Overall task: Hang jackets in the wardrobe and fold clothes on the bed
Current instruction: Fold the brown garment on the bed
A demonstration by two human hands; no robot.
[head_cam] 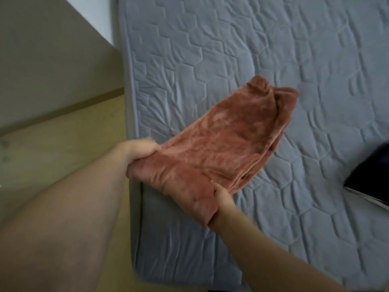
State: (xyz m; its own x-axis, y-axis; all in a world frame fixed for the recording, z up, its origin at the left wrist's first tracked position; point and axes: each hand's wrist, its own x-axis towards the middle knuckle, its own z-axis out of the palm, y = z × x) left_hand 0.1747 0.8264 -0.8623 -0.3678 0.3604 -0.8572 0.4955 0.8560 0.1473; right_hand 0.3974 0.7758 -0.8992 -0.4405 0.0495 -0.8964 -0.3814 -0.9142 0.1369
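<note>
Rust-coloured plush garment [227, 140], folded, over the grey quilted bed [273, 49]; we grip its near end with our left hand [143, 149] and right hand [223, 199].

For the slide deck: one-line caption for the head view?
Left hand and right hand hold a folded pink cloth over a grey quilted bed.
</note>
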